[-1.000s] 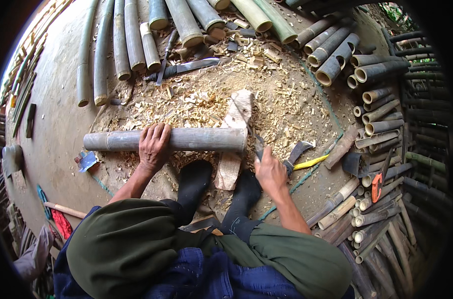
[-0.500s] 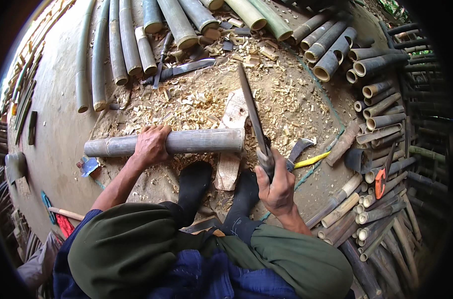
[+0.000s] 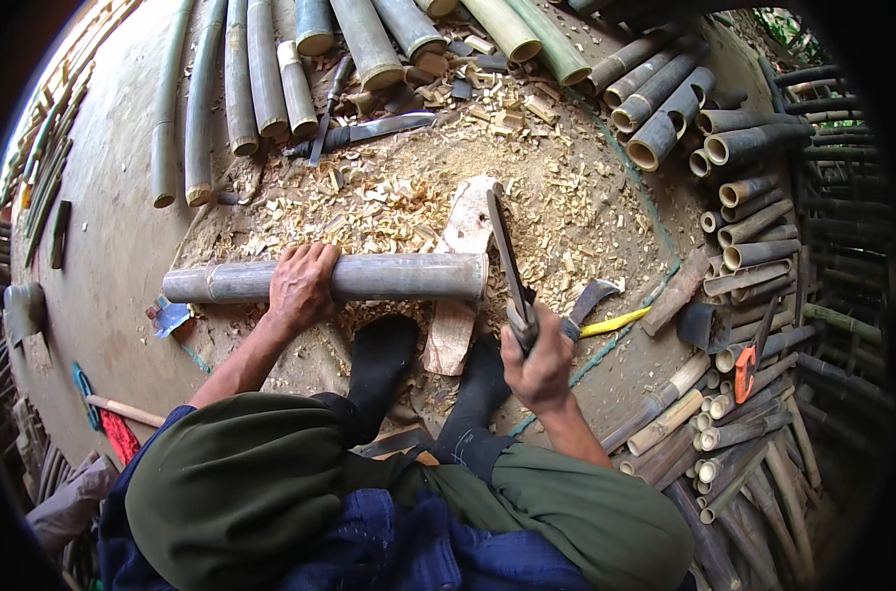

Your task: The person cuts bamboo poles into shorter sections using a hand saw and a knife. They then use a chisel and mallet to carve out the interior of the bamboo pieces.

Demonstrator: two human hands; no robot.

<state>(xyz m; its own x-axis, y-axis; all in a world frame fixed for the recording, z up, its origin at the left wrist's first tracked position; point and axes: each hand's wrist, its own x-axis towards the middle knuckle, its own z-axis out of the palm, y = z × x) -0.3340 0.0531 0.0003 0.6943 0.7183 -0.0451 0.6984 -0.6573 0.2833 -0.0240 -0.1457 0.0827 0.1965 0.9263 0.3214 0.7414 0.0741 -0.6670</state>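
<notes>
A thick grey-green bamboo tube (image 3: 408, 278) lies crosswise before me, its right end resting over a pale wooden block (image 3: 451, 340). My left hand (image 3: 305, 286) is closed over the tube left of its middle, pressing from above. In my right hand (image 3: 539, 362) is the dark handle of a machete (image 3: 508, 246). Its long narrow blade points up and away, just beyond the tube's right end. I cannot tell whether blade and bamboo touch. Beside that fist lies a curved, hooked blade (image 3: 594, 297) on the ground.
Wood chips (image 3: 389, 209) cover the ground around the block. Long bamboo poles (image 3: 201, 108) lie at the far side, with another knife (image 3: 384, 128) near their ends. Cut bamboo pieces (image 3: 753, 192) are stacked at right, where an orange-handled saw (image 3: 746, 372) rests. My dark-socked feet (image 3: 384, 360) flank the block.
My right hand has come slightly lower, and the machete's tip has dropped nearer the block. The left hand keeps its hold on the tube, which has hardly moved.
</notes>
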